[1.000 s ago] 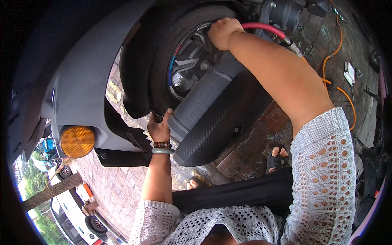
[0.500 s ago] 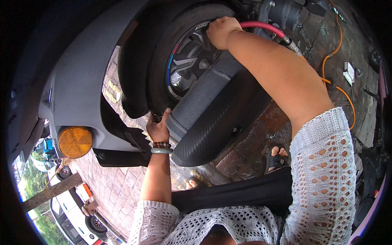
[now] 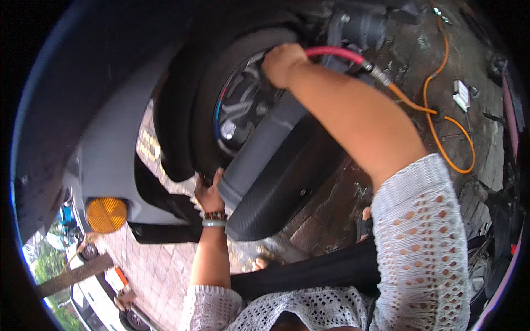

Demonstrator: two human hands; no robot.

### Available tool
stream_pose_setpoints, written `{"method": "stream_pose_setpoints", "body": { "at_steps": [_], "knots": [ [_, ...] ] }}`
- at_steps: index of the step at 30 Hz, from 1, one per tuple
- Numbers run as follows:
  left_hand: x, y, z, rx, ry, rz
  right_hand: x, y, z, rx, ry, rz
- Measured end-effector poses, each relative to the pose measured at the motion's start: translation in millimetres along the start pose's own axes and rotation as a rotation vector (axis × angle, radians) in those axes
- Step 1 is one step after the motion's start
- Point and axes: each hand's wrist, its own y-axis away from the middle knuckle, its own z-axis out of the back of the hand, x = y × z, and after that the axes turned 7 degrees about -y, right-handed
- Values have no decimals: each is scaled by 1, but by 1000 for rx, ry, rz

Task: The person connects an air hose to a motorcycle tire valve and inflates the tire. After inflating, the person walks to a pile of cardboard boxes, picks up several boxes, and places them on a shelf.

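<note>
right hand (image 3: 284,65): on upper right of wheel (image 3: 237,110), back of hand to camera, fingers curled in and mostly hidden; can't tell what they're clamped on
left hand (image 3: 208,192): at lower edge of tire (image 3: 204,118), thumb and fingers spread apart, thumb up beside muffler (image 3: 256,149); can't tell if it grips
left wrist: beads (image 3: 214,215), pale bangle (image 3: 213,223) just below
wheel: mounted on a vehicle, dark spokes, colored strip on rim, tire around it, partly behind muffler
red hose (image 3: 337,51): comes out from behind right hand, curves right to metal connector (image 3: 378,73)
orange hose (image 3: 407,101): joined to connector, looped on ground at right
white box (image 3: 461,95): on ground near orange hose
amber reflector (image 3: 106,215): left, low on gray body panel (image 3: 107,138)
white car (image 3: 102,298): lower left, well apart
</note>
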Motion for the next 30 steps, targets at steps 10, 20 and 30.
{"method": "stream_pose_setpoints", "body": {
  "at_steps": [10, 20, 30],
  "knots": [
    [7, -4, 0, 5, 18, -79, -1, -4, -2, 24, 8, 49],
    [-32, 13, 2, 3, -28, 39, -5, -6, -13, -26, 40, 51],
    [17, -9, 0, 39, 15, -74, 0, -1, -1, 11, 30, 33]
  ]
}}
